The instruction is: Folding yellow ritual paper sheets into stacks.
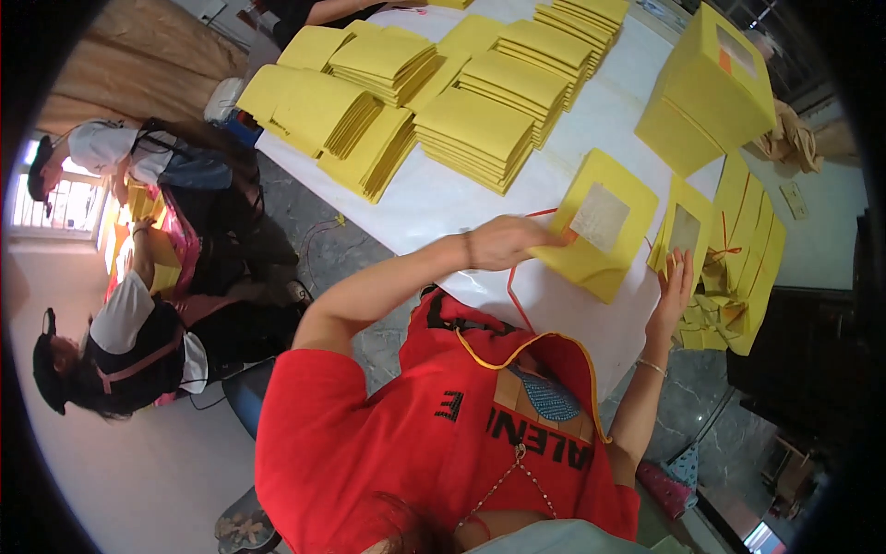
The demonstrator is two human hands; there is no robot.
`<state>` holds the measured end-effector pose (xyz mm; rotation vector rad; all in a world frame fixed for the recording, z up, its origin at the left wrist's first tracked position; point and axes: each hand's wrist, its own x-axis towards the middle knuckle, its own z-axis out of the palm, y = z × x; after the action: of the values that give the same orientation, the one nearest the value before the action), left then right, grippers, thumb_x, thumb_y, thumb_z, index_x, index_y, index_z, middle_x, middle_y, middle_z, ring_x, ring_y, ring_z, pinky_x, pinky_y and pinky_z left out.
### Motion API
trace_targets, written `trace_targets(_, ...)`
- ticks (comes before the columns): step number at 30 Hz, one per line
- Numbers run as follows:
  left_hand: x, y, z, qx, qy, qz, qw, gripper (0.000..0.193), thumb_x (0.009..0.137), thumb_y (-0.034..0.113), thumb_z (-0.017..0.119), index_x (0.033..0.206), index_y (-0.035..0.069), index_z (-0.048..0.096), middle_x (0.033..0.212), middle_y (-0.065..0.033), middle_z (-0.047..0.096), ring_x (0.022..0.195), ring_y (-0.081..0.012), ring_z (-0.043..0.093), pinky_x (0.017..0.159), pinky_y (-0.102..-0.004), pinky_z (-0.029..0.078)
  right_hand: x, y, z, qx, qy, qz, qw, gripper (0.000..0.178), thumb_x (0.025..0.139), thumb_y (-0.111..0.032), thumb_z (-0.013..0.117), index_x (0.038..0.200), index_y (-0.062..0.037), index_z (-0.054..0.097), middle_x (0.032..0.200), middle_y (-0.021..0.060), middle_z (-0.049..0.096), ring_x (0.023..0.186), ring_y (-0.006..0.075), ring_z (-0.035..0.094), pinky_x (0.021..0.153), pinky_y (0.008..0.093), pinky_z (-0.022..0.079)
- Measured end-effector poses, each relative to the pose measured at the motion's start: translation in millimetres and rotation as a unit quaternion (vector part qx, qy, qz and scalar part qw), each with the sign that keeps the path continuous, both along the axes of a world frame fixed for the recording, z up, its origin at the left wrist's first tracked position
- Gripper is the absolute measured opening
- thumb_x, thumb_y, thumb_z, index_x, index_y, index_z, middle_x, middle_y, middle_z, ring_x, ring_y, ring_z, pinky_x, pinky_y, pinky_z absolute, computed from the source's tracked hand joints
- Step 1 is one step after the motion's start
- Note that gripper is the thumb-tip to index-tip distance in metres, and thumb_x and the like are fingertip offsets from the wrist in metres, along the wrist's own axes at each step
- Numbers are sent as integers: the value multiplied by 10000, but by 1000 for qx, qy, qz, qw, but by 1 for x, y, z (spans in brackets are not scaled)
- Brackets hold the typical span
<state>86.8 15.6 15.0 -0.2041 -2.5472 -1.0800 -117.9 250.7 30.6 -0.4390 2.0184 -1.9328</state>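
Note:
My left hand (512,242) is closed on the near-left edge of a flat yellow piece (614,175) with a pale rectangular window, tilted above the table. A red cord (513,295) hangs beside this hand and runs down toward my red shirt. To the right stands a narrower yellow piece (700,208), which also has a window. My right hand (676,284) rests against its lower edge, fingers stretched out; the thumb is hard to make out.
Stacks of folded yellow pieces (475,138) cover the far left of the white table (406,217). A large yellow box stack (706,102) stands at the far right, near a tied yellow bundle (748,249). Two people (138,342) work at the left; another person's arm (337,9) shows at the top.

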Motion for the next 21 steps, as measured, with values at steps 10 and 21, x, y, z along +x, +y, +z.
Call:
trace_targets(10,128,-75,-54,-342,-109,226,906,578,682,43,586,1234,207,533,1266,-89,496,1180,-276,450,969,-410,371,29,-23,-33,55,80,133,986,355,932,-146,490,1230,46,489,1228,131,526,1123,180,496,953,281,375)
trace_targets(21,130,-103,-43,-347,-168,135,913,534,783,184,578,1302,218,456,1346,-99,426,1227,-286,405,1009,-411,339,45,-19,-40,136,176,158,962,271,908,-119,522,1149,-3,567,1145,113,571,1078,198,528,906,296,408)
